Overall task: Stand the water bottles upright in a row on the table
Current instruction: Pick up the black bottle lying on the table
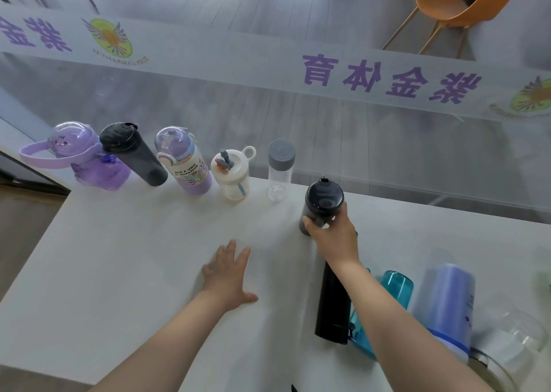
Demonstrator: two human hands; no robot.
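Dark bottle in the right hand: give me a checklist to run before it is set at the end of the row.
1. Grip: right hand wraps the dark bottle below its cap: ok.
2. Bottle upright: ok.
3. Free spot right of the clear grey-capped bottle: ok.
4. Left hand flat on the table, clear of that spot: ok.
5. Base touching the table: cannot tell.
6. Black flask lying down, still to do: not ok.
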